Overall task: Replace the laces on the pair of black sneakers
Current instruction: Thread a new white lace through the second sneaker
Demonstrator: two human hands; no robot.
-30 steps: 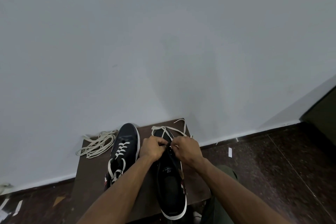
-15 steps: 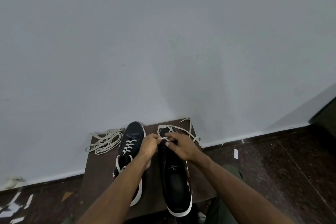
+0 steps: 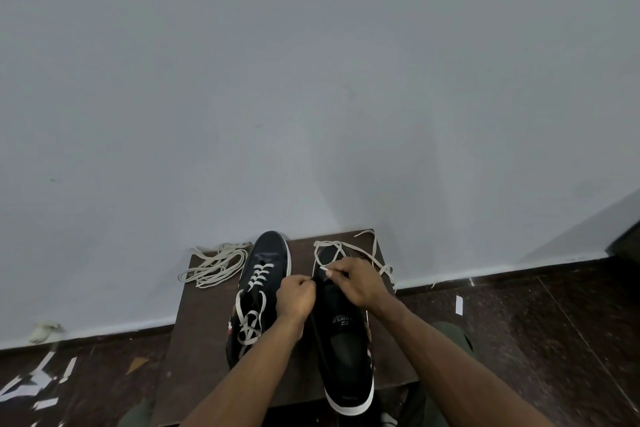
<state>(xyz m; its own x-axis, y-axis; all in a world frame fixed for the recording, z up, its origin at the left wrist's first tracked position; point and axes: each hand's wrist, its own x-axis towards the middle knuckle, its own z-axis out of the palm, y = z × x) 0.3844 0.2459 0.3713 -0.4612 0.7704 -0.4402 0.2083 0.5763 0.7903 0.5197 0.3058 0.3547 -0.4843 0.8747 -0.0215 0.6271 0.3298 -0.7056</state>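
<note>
Right hand (image 3: 360, 282) has pulled the lace tip (image 3: 322, 268) out, pinching it; left hand (image 3: 296, 298) fingers curled gripping right sneaker (image 3: 341, 340) eyelet edge. Threading underway.

I log these colours: left sneaker (image 3: 265, 274), black with white sole edge and cream criss-cross lacing. Right sneaker (image 3: 346, 350), black, white sole, pale lettering on the insole. Loose lace (image 3: 349, 248), cream. Spare laces (image 3: 213, 265), cream bundle. Table (image 3: 204, 329), dark brown. Wall (image 3: 311, 80), plain pale grey. Floor (image 3: 536, 340), dark speckled brown with white paper scraps (image 3: 459, 305).
</note>
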